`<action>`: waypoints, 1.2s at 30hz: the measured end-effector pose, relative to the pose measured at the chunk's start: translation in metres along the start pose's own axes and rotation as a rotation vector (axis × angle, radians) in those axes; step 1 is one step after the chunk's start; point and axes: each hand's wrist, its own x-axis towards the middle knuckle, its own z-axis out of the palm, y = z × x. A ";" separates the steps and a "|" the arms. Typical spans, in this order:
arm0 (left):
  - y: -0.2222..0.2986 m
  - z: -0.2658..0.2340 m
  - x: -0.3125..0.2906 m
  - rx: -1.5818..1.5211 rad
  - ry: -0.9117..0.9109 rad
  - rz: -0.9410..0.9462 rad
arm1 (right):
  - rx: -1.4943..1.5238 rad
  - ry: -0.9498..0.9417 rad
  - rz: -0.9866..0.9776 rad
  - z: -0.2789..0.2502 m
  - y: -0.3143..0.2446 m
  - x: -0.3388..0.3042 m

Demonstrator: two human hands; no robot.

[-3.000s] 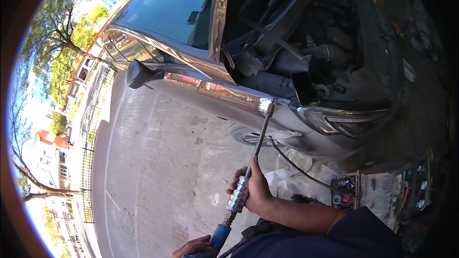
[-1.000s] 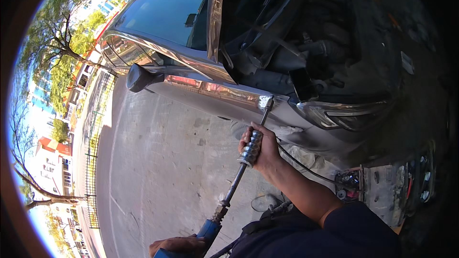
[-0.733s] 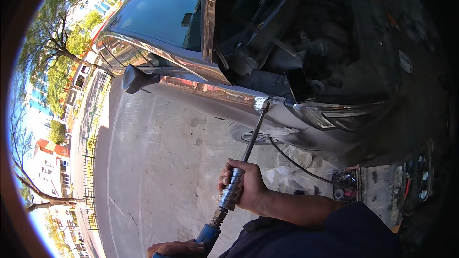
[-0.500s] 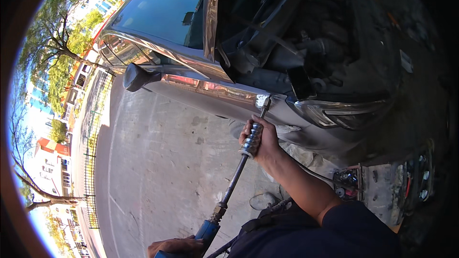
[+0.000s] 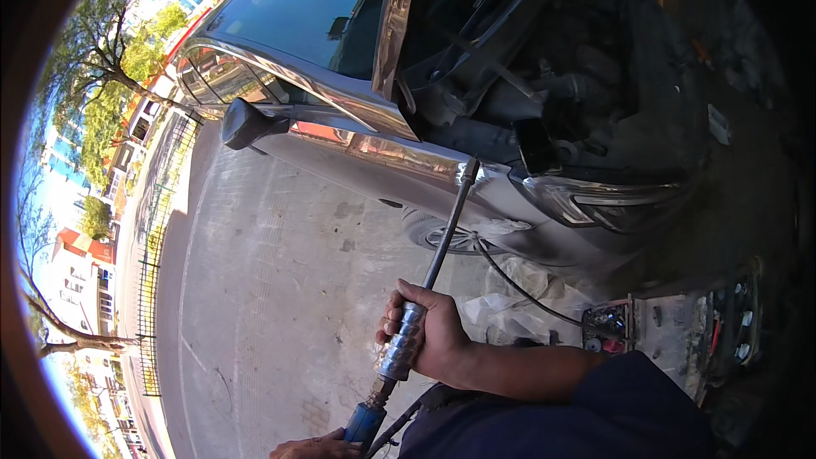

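A slide hammer dent puller point(image 5: 448, 240) slants from the lower left up to the front fender point(image 5: 508, 204) of a grey car. Its far tip meets, or nearly meets, the fender's upper edge beside a shiny bare patch; exact contact is unclear. My right hand point(image 5: 438, 337) is wrapped round the ribbed metal sliding weight point(image 5: 398, 352), which sits low on the rod, close to the collar. At the bottom edge my left hand point(image 5: 316, 447) lies against the blue handle point(image 5: 365, 423), its fingers partly cut off by the frame and hidden.
The car's engine bay point(image 5: 586, 76) is exposed, with a dark rectangular object point(image 5: 535, 146) on its edge. The side mirror point(image 5: 253, 126) juts out at left. A black cable point(image 5: 520, 286) runs near the wheel point(image 5: 422, 225) to a box-like unit point(image 5: 609, 330) on the right. Crumpled plastic point(image 5: 501, 310) lies on the ground.
My right hand has drawn the sliding weight down the rod, away from the fender and toward the blue handle. More bare rod shows near the tip. The view has shifted slightly.
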 end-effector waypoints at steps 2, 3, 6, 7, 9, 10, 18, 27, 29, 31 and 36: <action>-0.007 0.006 0.000 -0.028 0.011 -0.012 | -0.012 0.032 -0.020 -0.005 -0.003 -0.004; -0.012 0.008 -0.003 -0.059 0.017 -0.024 | 0.003 0.074 -0.012 -0.012 -0.004 -0.002; -0.023 0.011 -0.012 -0.112 0.012 -0.088 | 0.004 0.093 -0.020 -0.023 -0.007 -0.003; -0.024 0.013 -0.012 -0.110 0.010 -0.120 | 0.006 0.101 -0.032 -0.025 -0.009 -0.003; -0.020 0.017 -0.008 -0.089 -0.005 -0.153 | -0.002 0.112 -0.036 -0.026 -0.011 -0.001; -0.019 0.018 -0.004 -0.073 -0.023 -0.154 | -0.006 0.117 -0.038 -0.026 -0.013 0.000; -0.026 0.023 0.007 -0.032 -0.056 -0.225 | -0.015 0.135 -0.051 -0.036 -0.023 0.011; -0.031 0.028 0.022 0.005 -0.064 -0.197 | 0.019 0.119 -0.056 -0.043 -0.032 0.017; -0.027 0.029 0.025 0.050 -0.063 -0.204 | 0.003 0.116 -0.064 -0.042 -0.033 0.016; -0.021 0.029 0.032 0.064 -0.084 -0.192 | -0.026 0.117 -0.078 -0.040 -0.034 0.015; -0.017 0.031 0.037 0.071 -0.082 -0.187 | -0.003 0.136 -0.058 -0.037 -0.037 0.015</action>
